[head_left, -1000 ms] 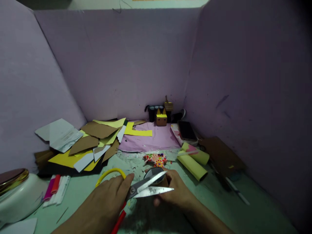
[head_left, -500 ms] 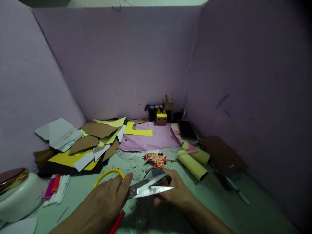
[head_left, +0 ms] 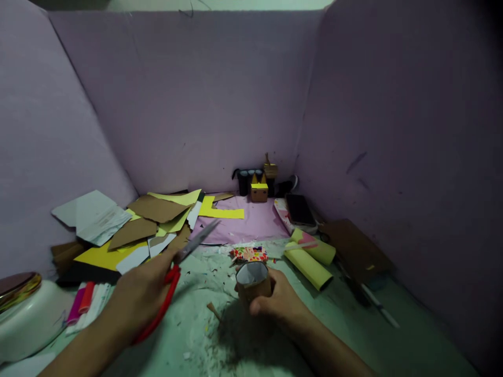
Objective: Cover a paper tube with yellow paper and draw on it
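My left hand (head_left: 143, 290) is closed around a pair of scissors (head_left: 173, 274), whose red handle shows below the fingers. The blades point up and to the right, apart from the other hand; the yellow handle is hidden. In my right hand (head_left: 281, 298) is a short brown cardboard tube (head_left: 254, 288), held upright with its grey-white inside facing me. My thumb presses its near side, and the other fingers are mostly behind it. A small brown cardboard scrap (head_left: 213, 311) lies on the table between the hands. Just beyond the tube lies a floral-patterned piece (head_left: 251, 254).
Cardboard and paper sheets (head_left: 133, 228) are piled at the left, near several markers (head_left: 88, 303) and a white rounded object (head_left: 33, 319). To the right lie yellow paper rolls (head_left: 308, 266), a phone (head_left: 299, 209) and a brown folder-like piece (head_left: 357, 251). A small cardboard box figure (head_left: 259, 193) stands at the back.
My left hand has drawn the scissors away to the left, and the blades have swung upward and closed together. The tube has tipped more upright in my right hand. A brown scrap now shows on the table.
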### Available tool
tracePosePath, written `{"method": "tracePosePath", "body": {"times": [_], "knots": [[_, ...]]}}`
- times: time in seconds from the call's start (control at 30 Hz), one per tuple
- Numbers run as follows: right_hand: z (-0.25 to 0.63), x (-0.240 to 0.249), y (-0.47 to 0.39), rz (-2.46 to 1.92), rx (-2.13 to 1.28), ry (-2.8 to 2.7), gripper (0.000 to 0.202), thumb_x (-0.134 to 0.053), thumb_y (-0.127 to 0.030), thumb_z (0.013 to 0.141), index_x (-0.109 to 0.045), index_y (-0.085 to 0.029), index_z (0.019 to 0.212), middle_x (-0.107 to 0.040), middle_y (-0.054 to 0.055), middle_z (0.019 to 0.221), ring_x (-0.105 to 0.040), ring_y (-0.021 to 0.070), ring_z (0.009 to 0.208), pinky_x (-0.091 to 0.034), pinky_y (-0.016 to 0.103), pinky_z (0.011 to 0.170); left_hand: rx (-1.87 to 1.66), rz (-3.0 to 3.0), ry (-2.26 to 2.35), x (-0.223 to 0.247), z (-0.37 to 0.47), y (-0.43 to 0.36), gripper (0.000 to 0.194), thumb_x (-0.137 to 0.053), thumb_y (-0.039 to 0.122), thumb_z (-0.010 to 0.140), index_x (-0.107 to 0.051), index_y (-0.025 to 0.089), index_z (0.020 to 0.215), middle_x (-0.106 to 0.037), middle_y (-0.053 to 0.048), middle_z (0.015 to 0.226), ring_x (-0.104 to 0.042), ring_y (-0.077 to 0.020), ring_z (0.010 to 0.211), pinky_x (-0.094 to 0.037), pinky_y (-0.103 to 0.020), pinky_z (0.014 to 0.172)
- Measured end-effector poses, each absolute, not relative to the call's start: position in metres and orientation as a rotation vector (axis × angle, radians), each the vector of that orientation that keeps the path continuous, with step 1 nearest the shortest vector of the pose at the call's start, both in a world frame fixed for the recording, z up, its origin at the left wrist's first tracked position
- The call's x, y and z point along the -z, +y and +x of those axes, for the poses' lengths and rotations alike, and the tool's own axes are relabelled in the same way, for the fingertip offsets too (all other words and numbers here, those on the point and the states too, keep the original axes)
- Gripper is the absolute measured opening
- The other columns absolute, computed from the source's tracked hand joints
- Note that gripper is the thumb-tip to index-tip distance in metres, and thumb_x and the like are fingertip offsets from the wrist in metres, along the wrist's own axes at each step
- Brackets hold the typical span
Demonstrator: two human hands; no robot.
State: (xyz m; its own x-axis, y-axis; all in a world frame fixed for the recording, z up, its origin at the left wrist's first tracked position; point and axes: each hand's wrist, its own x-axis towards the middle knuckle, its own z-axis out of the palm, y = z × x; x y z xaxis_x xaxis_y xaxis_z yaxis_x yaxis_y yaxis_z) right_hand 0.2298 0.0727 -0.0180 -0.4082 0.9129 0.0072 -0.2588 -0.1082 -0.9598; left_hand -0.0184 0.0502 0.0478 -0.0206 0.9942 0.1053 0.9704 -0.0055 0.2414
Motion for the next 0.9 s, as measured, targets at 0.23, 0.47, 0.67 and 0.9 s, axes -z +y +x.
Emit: {"method": "tracePosePath", "body": {"times": [0.23,0.47,0.67,0.9], "knots": [[0.227,0.025,0.074,-0.709,-1.677,-1.123,0.067,-0.077,-0.066,0.055,-0.065,-0.015,0.095,-0.071,0.008,0.083,-0.064,0.0207,0.076,-0.043,0.028,0.064,-0.108,1.88,2.5,-0.024,-0.07,0.104,0.046,-0.037,0.035,0.087,-0.055,0.011,0.123,-0.07,-0.024,0.1,-0.067,-0.0407,0.09,-0.046,-0.04,0.064],[0.224,0.026,0.072,-0.625,-1.772,-0.976,0.053,-0.075,-0.057,0.067,-0.063,-0.016,0.098,-0.071,0.007,0.088,-0.065,0.0204,0.078,-0.046,0.031,0.072,-0.116,1.918,2.536,-0.013,-0.096,0.118,0.052,-0.038,0.039,0.088,-0.052,0.006,0.125,-0.07,-0.024,0.104,-0.068,-0.0378,0.092,-0.05,-0.038,0.069],[0.22,0.036,0.077,-0.642,-1.687,-0.965,0.063,-0.085,-0.053,0.052,-0.064,-0.017,0.099,-0.07,0.005,0.085,-0.064,0.0231,0.081,-0.047,0.034,0.072,-0.302,2.033,2.68,-0.022,-0.072,0.095,0.049,-0.034,0.046,0.09,-0.058,0.011,0.115,-0.066,-0.018,0.108,-0.06,-0.0422,0.104,-0.051,-0.048,0.073],[0.215,0.028,0.067,-0.573,-1.816,-0.881,0.062,-0.089,-0.049,0.047,-0.066,-0.016,0.094,-0.067,0.004,0.081,-0.063,0.0191,0.075,-0.046,0.031,0.071,-0.836,1.675,1.419,-0.001,0.018,0.047,0.052,-0.063,0.058,0.072,-0.066,0.021,0.108,-0.071,-0.012,0.106,-0.066,-0.0296,0.09,-0.051,-0.041,0.08]]}}
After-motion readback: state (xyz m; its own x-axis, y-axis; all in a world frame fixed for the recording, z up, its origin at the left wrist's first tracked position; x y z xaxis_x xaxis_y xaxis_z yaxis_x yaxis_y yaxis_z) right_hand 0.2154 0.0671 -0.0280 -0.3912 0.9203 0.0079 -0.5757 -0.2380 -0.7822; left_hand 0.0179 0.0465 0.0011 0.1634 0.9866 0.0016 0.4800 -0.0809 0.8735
